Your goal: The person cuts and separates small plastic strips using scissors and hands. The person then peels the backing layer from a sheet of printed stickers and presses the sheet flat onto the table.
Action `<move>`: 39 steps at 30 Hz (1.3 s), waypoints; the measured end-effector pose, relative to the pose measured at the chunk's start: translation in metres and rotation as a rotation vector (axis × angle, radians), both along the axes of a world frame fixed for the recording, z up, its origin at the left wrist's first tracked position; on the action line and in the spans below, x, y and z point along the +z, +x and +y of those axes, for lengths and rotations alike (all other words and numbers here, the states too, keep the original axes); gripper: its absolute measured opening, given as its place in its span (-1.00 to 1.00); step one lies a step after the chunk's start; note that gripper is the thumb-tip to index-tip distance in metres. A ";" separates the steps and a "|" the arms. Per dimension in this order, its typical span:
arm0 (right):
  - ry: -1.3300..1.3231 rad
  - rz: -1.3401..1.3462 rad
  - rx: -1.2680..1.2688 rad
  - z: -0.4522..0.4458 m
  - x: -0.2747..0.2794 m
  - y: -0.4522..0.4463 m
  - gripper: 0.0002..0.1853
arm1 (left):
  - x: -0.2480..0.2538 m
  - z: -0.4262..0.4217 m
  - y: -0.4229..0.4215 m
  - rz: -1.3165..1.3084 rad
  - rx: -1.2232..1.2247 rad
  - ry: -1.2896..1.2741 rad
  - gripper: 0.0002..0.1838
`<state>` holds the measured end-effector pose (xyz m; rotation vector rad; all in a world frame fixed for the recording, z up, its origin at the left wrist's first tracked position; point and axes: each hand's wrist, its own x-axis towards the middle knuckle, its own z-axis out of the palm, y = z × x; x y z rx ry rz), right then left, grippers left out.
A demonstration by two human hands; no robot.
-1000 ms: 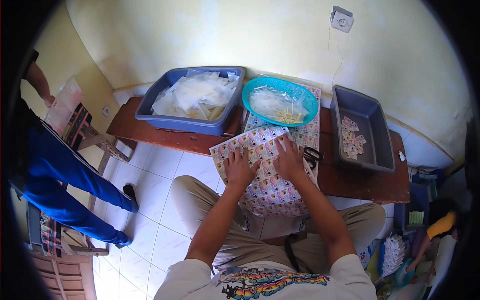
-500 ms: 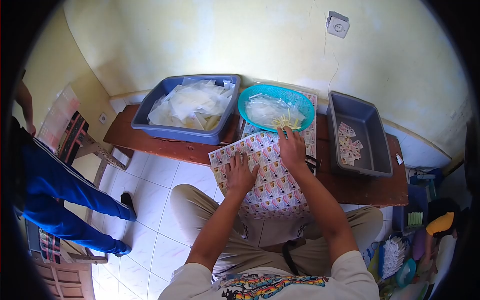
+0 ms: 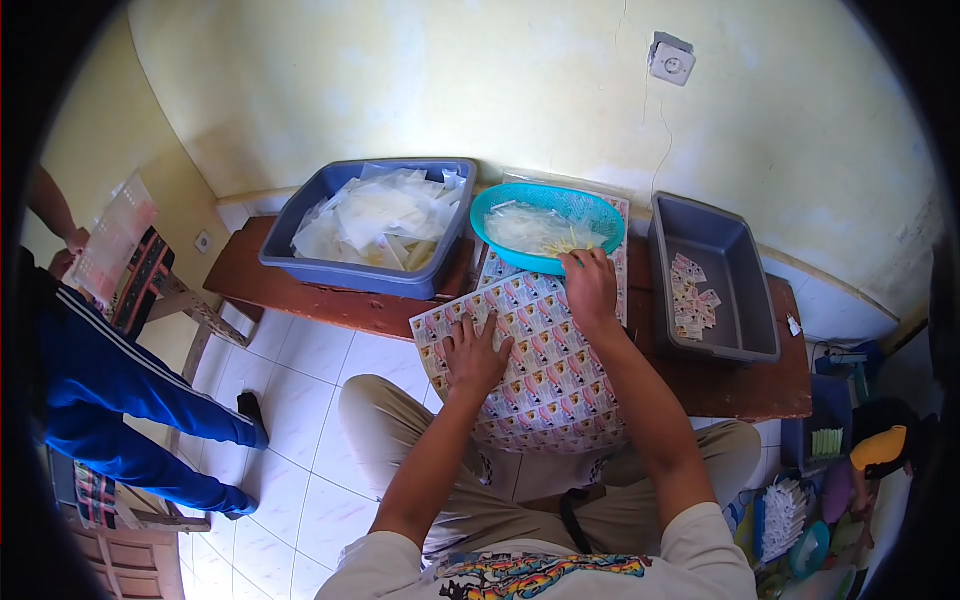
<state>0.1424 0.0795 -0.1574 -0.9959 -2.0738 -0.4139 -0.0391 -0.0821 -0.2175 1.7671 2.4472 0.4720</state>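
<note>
A large printed sheet (image 3: 540,350) covered with small repeated labels lies over my lap and the bench's front edge. My left hand (image 3: 474,355) rests on its left part, fingers spread. At the front rim of the turquoise basket (image 3: 545,262) is my right hand (image 3: 592,290), its fingers bent over the rim. What they grip, if anything, is hidden. Clear plastic packets (image 3: 530,222) and thin yellowish strips (image 3: 572,241) lie in the basket, which is tipped toward me.
On the red-brown bench (image 3: 720,392), a grey tub (image 3: 385,280) of plastic bags stands left, a dark tray (image 3: 745,335) with cut labels right. A person in blue trousers (image 3: 140,370) stands at left; another person (image 3: 880,450) is at lower right.
My right hand has left the sheet and moved up to the basket's front rim. The basket has tilted toward me. My left hand stays on the sheet. The scissors no longer show.
</note>
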 end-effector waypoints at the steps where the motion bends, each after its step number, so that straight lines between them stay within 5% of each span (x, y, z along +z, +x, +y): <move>1: 0.002 0.000 -0.001 0.000 0.001 0.001 -0.73 | 0.000 0.000 0.000 0.000 -0.001 0.002 -0.25; 39: -0.057 0.024 -0.053 -0.017 -0.019 0.004 -0.68 | -0.019 0.040 -0.032 0.056 0.140 0.036 -0.26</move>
